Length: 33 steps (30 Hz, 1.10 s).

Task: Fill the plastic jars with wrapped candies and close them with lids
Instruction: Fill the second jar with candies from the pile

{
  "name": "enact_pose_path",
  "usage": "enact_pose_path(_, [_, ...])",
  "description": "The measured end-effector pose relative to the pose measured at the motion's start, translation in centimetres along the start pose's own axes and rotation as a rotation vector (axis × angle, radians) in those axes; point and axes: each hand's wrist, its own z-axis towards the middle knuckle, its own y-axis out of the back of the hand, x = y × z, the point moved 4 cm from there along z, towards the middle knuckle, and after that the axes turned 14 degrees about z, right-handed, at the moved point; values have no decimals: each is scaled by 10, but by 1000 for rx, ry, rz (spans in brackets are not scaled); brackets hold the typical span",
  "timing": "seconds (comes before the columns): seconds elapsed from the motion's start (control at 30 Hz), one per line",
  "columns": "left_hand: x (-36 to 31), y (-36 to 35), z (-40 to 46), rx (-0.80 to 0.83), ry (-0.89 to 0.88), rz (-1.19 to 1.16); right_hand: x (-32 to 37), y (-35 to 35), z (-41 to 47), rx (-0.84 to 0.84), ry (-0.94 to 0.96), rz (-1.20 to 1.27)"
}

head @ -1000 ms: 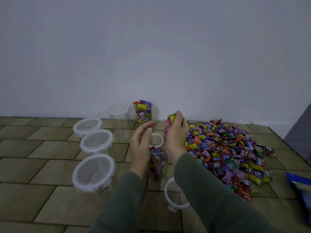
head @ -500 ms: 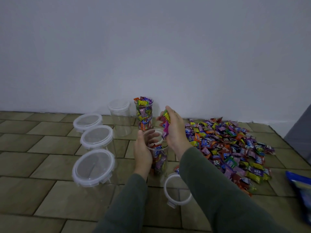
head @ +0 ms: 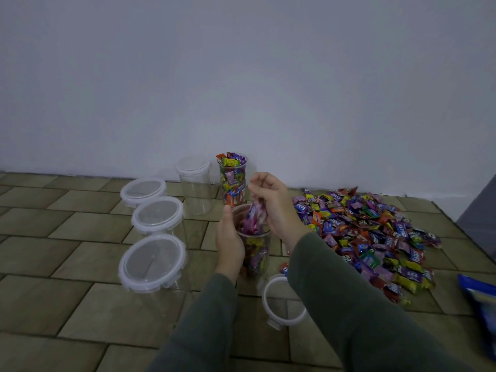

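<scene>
A clear plastic jar [head: 256,251], partly filled with wrapped candies, stands on the tiled floor in front of me. My left hand [head: 229,238] grips its left side. My right hand [head: 273,205] hovers over the jar's mouth and holds a bunch of candies [head: 255,218] that slide down into it. A big heap of colourful wrapped candies [head: 370,237] lies to the right. The jar's loose white lid [head: 281,304] lies on the floor just in front of it.
Behind stand a candy-filled open jar [head: 233,181] and an empty lidded jar [head: 193,186]. Three lidded empty jars [head: 157,216] line up on the left. A blue bag [head: 480,299] lies at the right edge. A white wall rises close behind.
My left hand has closed on the jar's side. My right hand has brought the candies from the heap over the jar's mouth and lowered them into it.
</scene>
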Motion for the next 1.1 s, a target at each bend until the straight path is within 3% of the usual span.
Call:
enact_pose_path(0.33, [-5, -1, -1, 40, 56, -89, 5, 7, 0, -142, 72, 175])
enact_pose_path(0.43, [-4, 3, -2, 75, 63, -24, 14, 15, 2, -145, 86, 84])
enact_pose_path(0.57, [-22, 15, -2, 3, -47, 25, 13, 43, 2, -173, 39, -99])
enact_pose_path(0.73, [-68, 15, -10, -64, -291, 321, 1, 78, -9, -196, -38, -218])
enact_pose_path(0.93, [-98, -23, -21, 57, -429, 675, -2, 112, -8, -192, -60, -317])
enact_pose_path(1.1, [-100, -67, -34, 138, -565, 809, 9, 152, -8, -208, -84, -425])
